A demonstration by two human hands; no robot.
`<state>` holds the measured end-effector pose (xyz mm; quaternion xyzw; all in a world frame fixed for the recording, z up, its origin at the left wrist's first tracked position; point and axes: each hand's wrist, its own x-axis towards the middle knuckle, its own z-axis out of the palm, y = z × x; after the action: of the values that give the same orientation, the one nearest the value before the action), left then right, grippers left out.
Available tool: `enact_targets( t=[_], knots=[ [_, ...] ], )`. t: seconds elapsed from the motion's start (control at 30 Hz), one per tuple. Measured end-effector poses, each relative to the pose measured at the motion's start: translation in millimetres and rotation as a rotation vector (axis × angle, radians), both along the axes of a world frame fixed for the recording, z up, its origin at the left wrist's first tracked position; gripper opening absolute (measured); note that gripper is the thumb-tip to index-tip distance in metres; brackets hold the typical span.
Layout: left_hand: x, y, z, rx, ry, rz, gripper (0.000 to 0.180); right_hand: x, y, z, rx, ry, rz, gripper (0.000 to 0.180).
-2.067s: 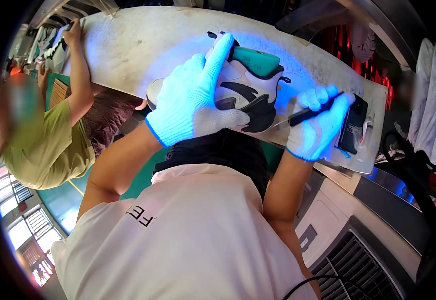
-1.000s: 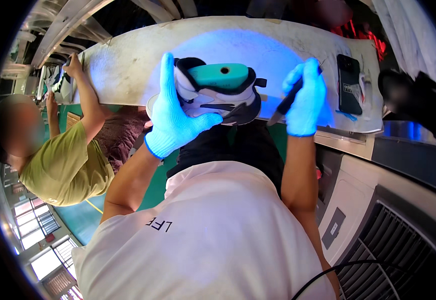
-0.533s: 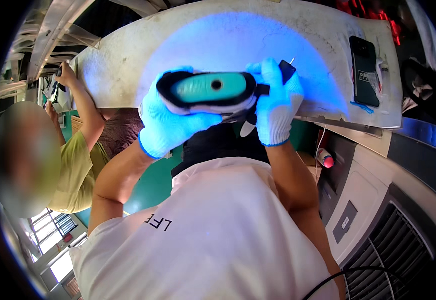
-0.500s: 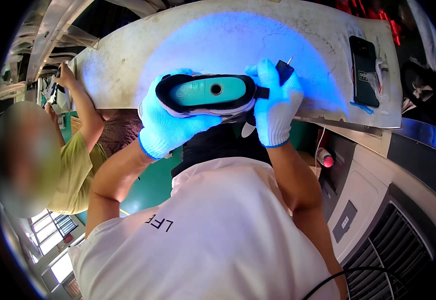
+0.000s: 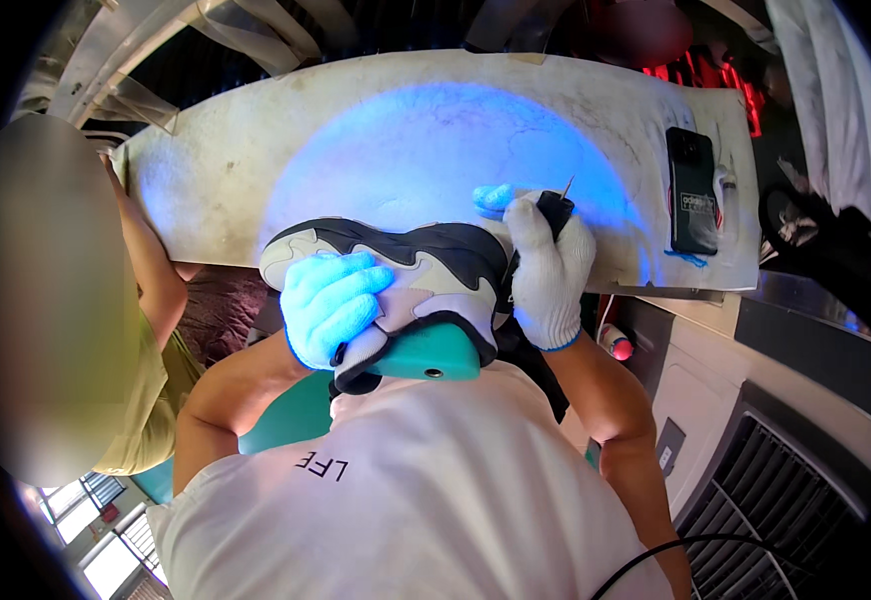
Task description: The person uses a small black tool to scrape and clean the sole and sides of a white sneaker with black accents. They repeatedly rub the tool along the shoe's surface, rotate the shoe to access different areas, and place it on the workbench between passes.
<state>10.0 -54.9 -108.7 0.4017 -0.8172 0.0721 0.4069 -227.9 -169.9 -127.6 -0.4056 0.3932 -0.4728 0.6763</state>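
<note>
Head view: gloved left hand clamped over the side of a shoe, fingers curled and pressed onto the grey and black upper, thumb tucked under near the teal insert poking out of the shoe's opening. Shoe lifted off the bench, held close to the chest, sole side turned away toward the bench, opening toward the white shirt. Gloved right hand wrapped around the shoe's far end, just right of the left grip, fingers closed on a thin dark tool whose pointed tip sticks up past the knuckles. Blue glow spread across the bench beyond both grips. Dark phone lying flat on the bench, well right of the right grip. Another person in an olive shirt far left of the left grip, one arm reaching up to the bench edge.
</note>
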Motion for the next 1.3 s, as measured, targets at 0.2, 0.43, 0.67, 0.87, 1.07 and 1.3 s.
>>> enact_targets(
  t=[0.2, 0.43, 0.67, 0.87, 1.07, 1.3],
  knots=[
    [7, 1, -11, 0.052, -0.005, -0.003, 0.023, 17, -25, 16, -0.266, 0.427, 0.421, 0.022],
    [7, -7, 6, 0.124, 0.053, 0.027, 0.026, 23, -41, 17, 0.101, 0.183, 0.453, 0.030],
    [14, 1, -11, 0.142, 0.006, -0.002, 0.024, 29, -44, 21, 0.063, 0.260, 0.553, 0.027],
    [6, -10, -3, 0.246, 0.191, 0.007, 0.024, 34, -60, 19, 0.028, 0.568, 0.757, 0.026],
    [7, -4, -11, 0.069, 0.024, 0.035, 0.023, 33, -65, 6, -0.067, 0.439, 0.863, 0.029],
    [5, -2, -9, 0.049, -0.012, -0.029, 0.044, 69, -72, 9, -0.369, 0.576, 1.026, 0.033]
  ],
)
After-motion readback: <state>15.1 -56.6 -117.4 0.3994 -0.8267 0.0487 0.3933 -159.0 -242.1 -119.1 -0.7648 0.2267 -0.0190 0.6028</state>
